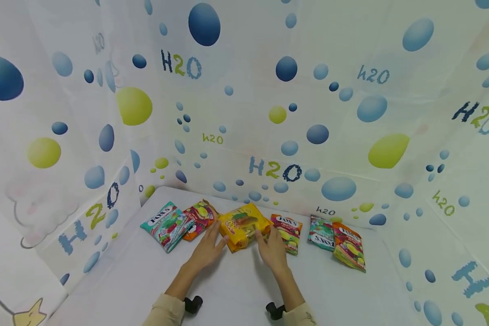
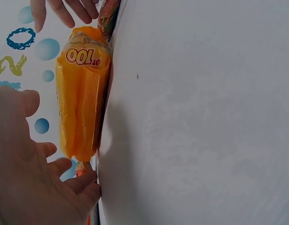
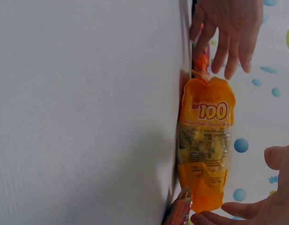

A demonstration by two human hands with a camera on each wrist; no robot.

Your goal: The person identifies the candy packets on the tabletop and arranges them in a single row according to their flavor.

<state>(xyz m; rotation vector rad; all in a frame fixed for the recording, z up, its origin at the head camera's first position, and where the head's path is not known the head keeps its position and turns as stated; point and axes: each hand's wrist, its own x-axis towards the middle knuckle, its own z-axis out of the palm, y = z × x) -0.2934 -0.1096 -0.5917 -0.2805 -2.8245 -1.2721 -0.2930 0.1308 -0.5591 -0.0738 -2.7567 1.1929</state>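
An orange-yellow candy bag (image 1: 244, 226) marked "100" lies on the white table (image 1: 236, 290), in the middle of a row of packets. My left hand (image 1: 217, 237) sits just left of it with straight, spread fingers, and my right hand (image 1: 266, 240) sits just right of it in the same way. In the left wrist view the bag (image 2: 81, 103) lies past my left hand (image 2: 50, 150), whose fingertips are close to one end. In the right wrist view the bag (image 3: 205, 150) lies between my right hand (image 3: 263, 201) and the other hand. Neither hand grips anything.
Left of the bag lie a teal FOX'S packet (image 1: 167, 225) and a red-orange packet (image 1: 198, 217). To the right are a red packet (image 1: 287, 231), a teal one (image 1: 321, 233) and an orange-red one (image 1: 349, 246). Bubble-printed curtains (image 1: 269, 113) wall in the table.
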